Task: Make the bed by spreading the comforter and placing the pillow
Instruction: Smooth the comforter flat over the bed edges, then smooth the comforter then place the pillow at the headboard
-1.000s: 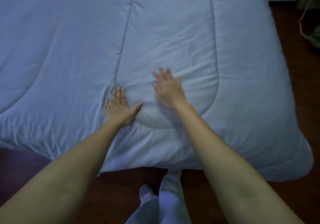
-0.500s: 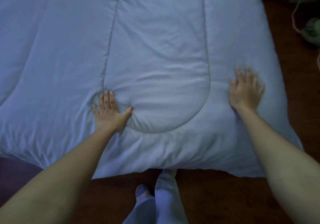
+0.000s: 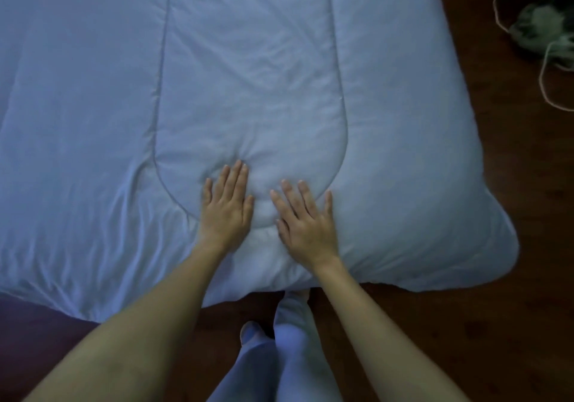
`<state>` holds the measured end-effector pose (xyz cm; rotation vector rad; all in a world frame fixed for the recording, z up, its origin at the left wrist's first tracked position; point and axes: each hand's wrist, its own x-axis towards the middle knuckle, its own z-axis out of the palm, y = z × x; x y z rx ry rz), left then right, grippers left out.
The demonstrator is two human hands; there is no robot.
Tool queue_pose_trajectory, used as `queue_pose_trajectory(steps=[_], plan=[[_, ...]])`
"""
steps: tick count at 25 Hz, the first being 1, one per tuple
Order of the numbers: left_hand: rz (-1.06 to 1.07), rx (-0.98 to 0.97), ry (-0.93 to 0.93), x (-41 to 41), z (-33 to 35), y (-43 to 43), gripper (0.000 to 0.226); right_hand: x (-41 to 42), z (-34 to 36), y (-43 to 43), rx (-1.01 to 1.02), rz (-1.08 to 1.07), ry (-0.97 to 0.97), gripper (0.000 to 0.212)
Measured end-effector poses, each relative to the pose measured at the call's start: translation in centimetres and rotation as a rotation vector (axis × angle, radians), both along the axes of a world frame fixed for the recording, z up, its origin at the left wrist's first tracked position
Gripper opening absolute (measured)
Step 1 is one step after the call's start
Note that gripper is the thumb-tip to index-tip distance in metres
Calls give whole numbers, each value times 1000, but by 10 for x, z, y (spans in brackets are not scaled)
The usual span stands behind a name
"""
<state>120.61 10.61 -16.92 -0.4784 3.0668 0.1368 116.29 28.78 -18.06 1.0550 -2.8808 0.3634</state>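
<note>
Pressing flat, left hand (image 3: 226, 212) and right hand (image 3: 306, 224) on comforter (image 3: 254, 75).

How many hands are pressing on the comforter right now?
2. The left hand lies flat near the comforter's foot edge, over the curved seam; the right hand lies flat just beside it.
</note>
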Motion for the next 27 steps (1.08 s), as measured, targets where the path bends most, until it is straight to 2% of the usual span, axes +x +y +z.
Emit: queue_pose_trajectory(steps=[3,5,7,9,11,14,16,21,25,27], plan=[[16,14,-13,-1,-1,-5,61,-20,-9,31,23,-11,67,50],[36,22,-25,-2,0,-4,61,-35,-16,77,39,-122,104,51],[41,71,-55,-4,3,-4,62,-45,-19,129,29,-289,55,52],[35,97,-102,-7,10,-4,62,-47,-14,172,-35,-534,-82,53],[48,106,-207,-15,20,-3,60,-58,-13,210,-78,-749,-364,55],[128,235,-401,-28,52,11,59,-69,17,244,41,-773,-779,56],[95,315,-441,-33,82,33,46,-63,54,237,105,-744,-760,53],[-199,462,-275,-52,184,120,36,-36,173,182,-410,-609,-554,33],[-243,789,58,-71,271,189,31,-49,267,190,-869,-607,-447,25],[-266,885,203,-78,304,221,29,-52,304,210,-960,-562,-389,25]])
